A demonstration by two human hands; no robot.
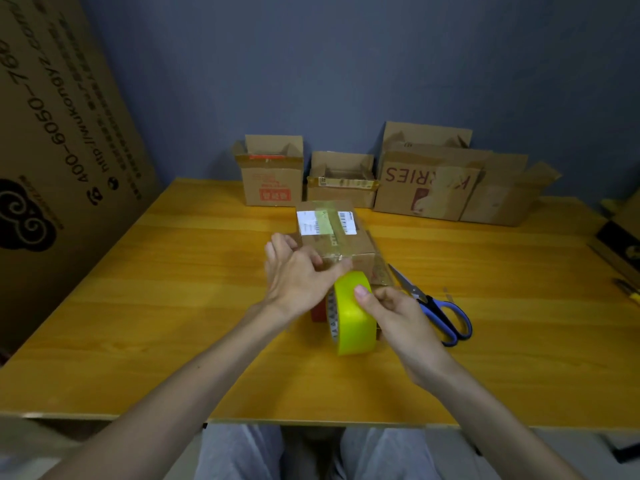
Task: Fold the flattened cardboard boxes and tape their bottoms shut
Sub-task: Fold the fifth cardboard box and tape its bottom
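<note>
The small brown cardboard box (334,237), closed on top with a white shipping label and strips of tape across it, sits on the bench (173,306) just beyond our two hands. Our left hand (298,271) grips its near left corner, fingers curled over the side and the thumb stretched along the near top edge. Just to the right of that thumb, and touching it, is the round roll of yellow tape (353,317), held on edge in front of the box. Our right hand (394,313) holds the roll with the thumb pressed on its yellow outer face and the fingers curled round the far side. Whether a strip already runs from roll to box we cannot tell. Just right of the right hand, a pair of blue-handled steel scissors (440,313) lies on the yellow wooden bench, blades pointing towards the box. Well beyond both hands, three open-topped cardboard boxes (341,188) stand in a row against the blue-grey wall. Far to the left of the left hand leans a big printed cardboard sheet (62,116).
</note>
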